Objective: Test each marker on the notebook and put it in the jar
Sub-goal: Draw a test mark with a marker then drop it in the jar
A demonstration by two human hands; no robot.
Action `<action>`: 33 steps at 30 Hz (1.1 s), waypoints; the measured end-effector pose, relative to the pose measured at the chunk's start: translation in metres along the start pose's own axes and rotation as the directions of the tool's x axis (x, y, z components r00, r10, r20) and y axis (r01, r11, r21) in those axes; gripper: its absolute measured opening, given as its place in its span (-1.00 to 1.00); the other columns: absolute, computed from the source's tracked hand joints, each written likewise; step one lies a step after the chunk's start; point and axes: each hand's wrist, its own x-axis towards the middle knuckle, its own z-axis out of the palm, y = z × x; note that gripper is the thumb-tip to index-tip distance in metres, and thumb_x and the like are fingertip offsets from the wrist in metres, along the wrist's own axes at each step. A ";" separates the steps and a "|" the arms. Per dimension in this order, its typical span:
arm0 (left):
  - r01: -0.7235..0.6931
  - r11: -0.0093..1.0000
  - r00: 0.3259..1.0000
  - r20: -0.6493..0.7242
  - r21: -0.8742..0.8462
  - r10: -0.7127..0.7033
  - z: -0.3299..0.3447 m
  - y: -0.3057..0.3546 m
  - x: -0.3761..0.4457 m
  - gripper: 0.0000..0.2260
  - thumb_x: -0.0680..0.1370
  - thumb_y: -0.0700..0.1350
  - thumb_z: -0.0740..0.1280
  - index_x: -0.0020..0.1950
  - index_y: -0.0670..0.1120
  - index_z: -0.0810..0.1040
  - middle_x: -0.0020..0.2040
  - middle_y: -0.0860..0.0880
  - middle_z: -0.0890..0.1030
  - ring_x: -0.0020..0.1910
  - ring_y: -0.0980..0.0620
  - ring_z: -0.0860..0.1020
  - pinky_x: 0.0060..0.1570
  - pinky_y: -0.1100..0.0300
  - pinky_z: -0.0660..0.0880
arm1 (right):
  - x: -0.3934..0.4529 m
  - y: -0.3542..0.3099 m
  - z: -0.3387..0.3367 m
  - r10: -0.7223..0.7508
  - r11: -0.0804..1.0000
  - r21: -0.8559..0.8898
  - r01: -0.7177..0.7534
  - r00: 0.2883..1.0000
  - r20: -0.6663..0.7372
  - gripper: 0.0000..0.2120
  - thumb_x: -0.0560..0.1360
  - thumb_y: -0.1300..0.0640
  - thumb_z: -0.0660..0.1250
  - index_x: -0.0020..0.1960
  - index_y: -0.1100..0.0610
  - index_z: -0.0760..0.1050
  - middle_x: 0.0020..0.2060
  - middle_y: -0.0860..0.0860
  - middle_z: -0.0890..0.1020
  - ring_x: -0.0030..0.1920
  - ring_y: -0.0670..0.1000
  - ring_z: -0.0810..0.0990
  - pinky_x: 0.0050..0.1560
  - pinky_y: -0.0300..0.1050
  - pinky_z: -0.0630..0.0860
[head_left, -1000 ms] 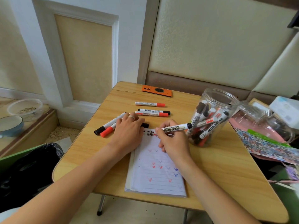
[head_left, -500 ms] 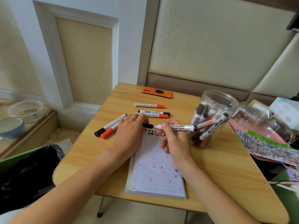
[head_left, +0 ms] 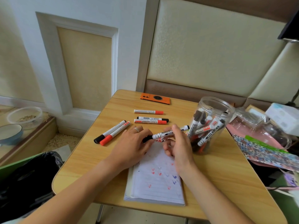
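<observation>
While our left hand (head_left: 134, 146) is pinching its black cap, our right hand (head_left: 179, 143) is gripping the marker (head_left: 163, 134) over the notebook's (head_left: 155, 186) far edge, beside the jar (head_left: 208, 125).

Orange phone (head_left: 155, 98) at far table (head_left: 226, 175) edge; black bag (head_left: 29, 175) lower left; two bowls (head_left: 9, 134) on left ledge.

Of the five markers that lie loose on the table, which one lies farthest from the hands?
The red-capped marker lying alone, nearest the orange phone. The other four lie in pairs, closer to the hands.
</observation>
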 end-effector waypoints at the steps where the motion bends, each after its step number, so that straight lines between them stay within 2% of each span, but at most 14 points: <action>1: -0.005 1.000 1.000 0.008 -0.006 0.005 0.000 0.000 -0.001 -0.77 0.63 0.14 0.18 0.12 0.07 0.54 -0.07 0.09 0.49 -0.08 0.11 0.43 -0.06 0.04 0.45 | 0.001 0.000 -0.001 0.014 0.999 0.035 -0.013 1.000 -0.025 -0.68 0.67 -0.03 0.28 0.11 0.24 0.58 -0.44 0.09 0.48 -0.51 -0.03 0.38 -0.52 -0.22 0.27; 4: -0.034 0.999 0.999 0.032 -0.042 0.035 -0.001 0.003 -0.003 -0.85 0.66 0.01 0.21 0.13 0.00 0.50 -0.02 0.05 0.51 -0.03 0.07 0.43 -0.03 0.03 0.44 | 0.003 0.004 -0.002 0.002 0.998 0.063 0.003 0.997 -0.083 -0.82 0.63 0.08 0.36 0.14 0.16 0.45 -0.45 0.05 0.46 -0.53 -0.05 0.38 -0.56 -0.23 0.24; 7: -0.030 0.991 0.999 0.027 -0.129 0.034 0.000 0.006 -0.005 -0.82 0.69 -0.01 0.19 0.26 0.01 0.45 0.10 0.04 0.54 0.05 0.08 0.47 0.06 0.07 0.42 | 0.002 0.007 -0.001 -0.063 0.998 0.001 0.063 0.995 -0.077 -0.77 0.63 0.11 0.38 0.22 0.02 0.40 -0.44 0.06 0.47 -0.54 -0.05 0.40 -0.60 -0.23 0.24; 12: -0.004 0.967 1.000 0.016 -0.255 0.008 0.004 0.000 -0.003 -0.69 0.60 0.09 0.37 0.33 0.08 0.52 0.15 0.12 0.59 0.11 0.20 0.52 0.09 0.19 0.49 | 0.001 0.006 -0.001 -0.081 0.985 -0.150 0.080 0.997 0.002 -0.85 0.65 0.07 0.35 0.11 0.12 0.45 -0.48 0.11 0.47 -0.58 -0.04 0.36 -0.61 -0.27 0.23; 17: 0.030 0.943 0.997 -0.061 -0.332 -0.053 0.004 0.001 -0.002 -0.77 0.56 -0.01 0.44 0.22 0.09 0.66 0.04 0.23 0.68 0.04 0.26 0.59 0.03 0.19 0.54 | 0.004 0.011 0.001 -0.084 0.973 -0.215 0.088 0.996 0.027 -0.82 0.64 0.01 0.37 0.07 0.09 0.44 -0.46 0.14 0.53 -0.54 0.00 0.40 -0.57 -0.24 0.28; 20: 0.041 0.937 0.995 -0.070 -0.347 -0.069 0.004 -0.001 -0.002 -0.83 0.59 -0.01 0.42 0.16 0.06 0.66 -0.03 0.20 0.68 -0.02 0.20 0.61 -0.05 0.12 0.54 | 0.005 0.013 0.003 -0.103 0.968 -0.228 0.106 0.994 0.025 -0.82 0.63 -0.01 0.38 0.05 0.07 0.43 -0.30 0.28 0.64 -0.49 0.00 0.46 -0.54 -0.20 0.32; 22: 0.037 0.933 0.995 -0.078 -0.357 -0.069 0.005 -0.002 -0.002 -0.86 0.59 -0.02 0.41 0.14 0.05 0.66 -0.06 0.19 0.68 -0.05 0.17 0.61 -0.09 0.12 0.53 | 0.004 0.013 0.004 -0.106 0.963 -0.244 0.111 0.994 0.034 -0.81 0.63 -0.02 0.39 0.06 0.06 0.44 -0.24 0.29 0.67 -0.47 -0.02 0.48 -0.53 -0.18 0.34; 29: 0.034 0.929 0.994 -0.088 -0.368 -0.071 0.005 -0.001 -0.004 -0.89 0.60 -0.01 0.40 0.10 0.04 0.65 -0.12 0.14 0.66 -0.12 0.11 0.60 -0.15 0.06 0.52 | -0.001 0.009 0.007 -0.122 0.948 -0.289 0.131 0.991 0.047 -0.80 0.63 -0.04 0.37 0.07 0.06 0.42 -0.41 0.07 0.61 -0.49 -0.04 0.48 -0.52 -0.18 0.35; 33: 0.060 0.942 0.994 -0.064 -0.331 -0.086 0.008 -0.003 -0.005 -0.78 0.58 0.00 0.42 0.20 0.04 0.53 -0.04 0.13 0.62 -0.07 0.14 0.57 -0.08 0.13 0.53 | -0.002 -0.001 0.008 -0.187 0.934 -0.302 0.193 0.981 0.050 -0.87 0.65 0.05 0.35 0.07 0.04 0.40 -0.35 0.08 0.67 -0.49 -0.07 0.55 -0.50 -0.18 0.40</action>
